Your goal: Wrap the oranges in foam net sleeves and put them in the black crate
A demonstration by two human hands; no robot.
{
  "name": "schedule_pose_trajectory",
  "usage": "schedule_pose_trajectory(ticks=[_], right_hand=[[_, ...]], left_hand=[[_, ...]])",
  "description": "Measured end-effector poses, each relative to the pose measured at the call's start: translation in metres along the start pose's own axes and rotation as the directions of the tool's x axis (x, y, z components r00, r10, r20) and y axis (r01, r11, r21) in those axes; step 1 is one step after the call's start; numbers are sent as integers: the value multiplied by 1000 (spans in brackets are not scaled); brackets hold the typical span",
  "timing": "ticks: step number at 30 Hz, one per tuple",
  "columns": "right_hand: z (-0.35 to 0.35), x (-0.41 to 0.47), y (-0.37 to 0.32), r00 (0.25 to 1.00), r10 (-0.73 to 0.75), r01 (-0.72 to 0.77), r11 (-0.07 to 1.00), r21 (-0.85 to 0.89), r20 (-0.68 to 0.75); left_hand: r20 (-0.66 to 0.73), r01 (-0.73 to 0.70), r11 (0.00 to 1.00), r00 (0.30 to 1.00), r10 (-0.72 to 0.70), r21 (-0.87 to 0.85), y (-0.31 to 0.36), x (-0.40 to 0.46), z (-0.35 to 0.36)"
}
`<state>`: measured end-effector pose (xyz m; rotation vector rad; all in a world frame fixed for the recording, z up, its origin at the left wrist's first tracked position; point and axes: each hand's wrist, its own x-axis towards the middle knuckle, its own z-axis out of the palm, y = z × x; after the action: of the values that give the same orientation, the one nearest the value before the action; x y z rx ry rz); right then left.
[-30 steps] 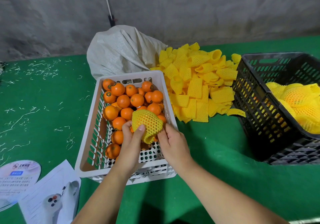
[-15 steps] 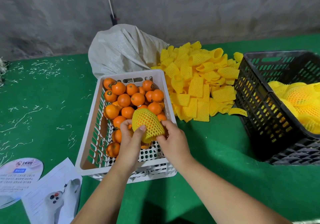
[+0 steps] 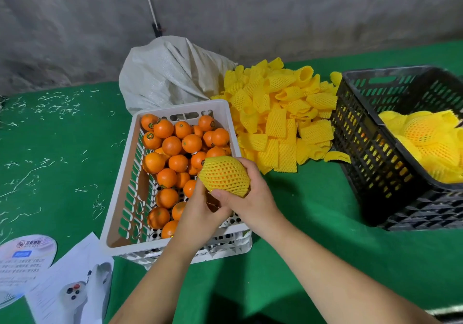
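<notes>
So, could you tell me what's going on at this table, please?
A person is sleeving oranges. Both hands, left and right, hold one orange in a yellow foam sleeve above the white crate of bare oranges. Spare sleeves lie piled beside it; the black crate already holds wrapped ones.

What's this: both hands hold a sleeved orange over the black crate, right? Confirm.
Wrong crate. The head view shows both the left hand and the right hand holding the sleeved orange over the white crate; the black crate stands apart on the right.
</notes>
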<state>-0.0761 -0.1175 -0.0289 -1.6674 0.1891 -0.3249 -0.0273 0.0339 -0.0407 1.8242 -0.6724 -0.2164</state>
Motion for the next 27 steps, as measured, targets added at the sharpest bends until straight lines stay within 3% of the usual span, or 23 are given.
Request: schedule_pose_trajectory(ticks=[2, 5, 9, 13, 17, 20, 27], right_hand=[[-18, 1, -3, 995, -52, 47, 997, -58, -80], [-69, 7, -6, 964, -114, 71, 981, -181, -240], [-174, 19, -13, 894, -168, 7, 932, -361, -416], [-285, 16, -15, 737, -169, -292, 793, -534, -655], [-330, 20, -1, 609, 70, -672, 574, -467, -790], [-320, 29, 5, 635, 108, -731, 405, -550, -765], [-312, 28, 19, 796, -34, -603, 51, -796, -605]], left_hand=[[64, 17, 995, 998, -23, 97, 1, -3, 0], [142, 117, 936, 975, -173, 333, 4, -4, 1], [274, 132, 910, 928, -253, 392, 6, 1, 8], [292, 120, 857, 909, -298, 501, 9, 4, 12], [273, 122, 798, 900, -339, 590, 17, 7, 16], [256, 153, 788, 894, -367, 596, 23, 9, 21], [265, 374, 862, 842, -470, 341, 15, 15, 5]])
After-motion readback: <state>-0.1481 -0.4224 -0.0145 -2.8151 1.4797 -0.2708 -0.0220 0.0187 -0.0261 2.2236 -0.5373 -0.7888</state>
